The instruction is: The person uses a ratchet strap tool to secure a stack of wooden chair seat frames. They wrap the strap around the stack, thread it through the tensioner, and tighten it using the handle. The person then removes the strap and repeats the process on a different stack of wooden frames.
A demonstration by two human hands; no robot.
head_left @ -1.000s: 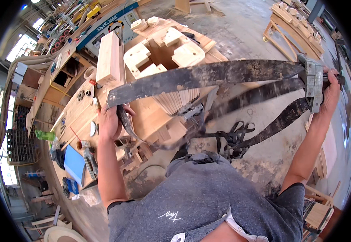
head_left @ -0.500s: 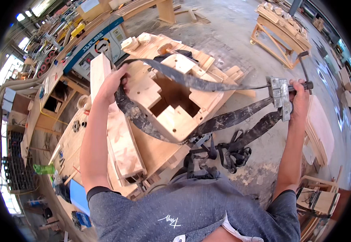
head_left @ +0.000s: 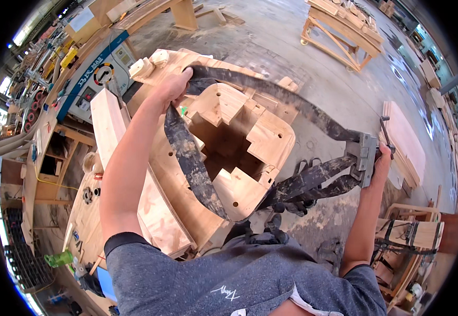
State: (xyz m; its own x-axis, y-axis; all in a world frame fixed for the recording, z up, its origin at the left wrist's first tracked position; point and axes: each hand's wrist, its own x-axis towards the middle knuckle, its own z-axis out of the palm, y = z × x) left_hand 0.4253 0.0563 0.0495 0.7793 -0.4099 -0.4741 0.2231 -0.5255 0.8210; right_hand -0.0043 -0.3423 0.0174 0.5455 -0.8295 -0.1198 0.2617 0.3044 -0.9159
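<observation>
My left hand (head_left: 173,87) grips a dark, dirty strap (head_left: 189,163) at the far edge of a pale wooden block frame (head_left: 250,139) with a stepped hollow in its middle. The strap loops around the frame's left and near sides and along its far side. My right hand (head_left: 381,158) is closed on the grey metal strap clamp (head_left: 366,152) with its screw handle, held out to the right of the frame above the floor. Loose strap ends (head_left: 313,181) hang below the clamp.
A long wooden plank (head_left: 134,174) lies left of the frame on a workbench. A control panel machine (head_left: 94,68) stands at the far left. A wooden trestle (head_left: 345,31) and stacked boards (head_left: 405,137) stand on the concrete floor. More strapped wooden parts (head_left: 408,234) sit at lower right.
The strap was held stretched in the air between both hands. My left hand has carried it forward and down over the wooden frame, and the loop now lies around it.
</observation>
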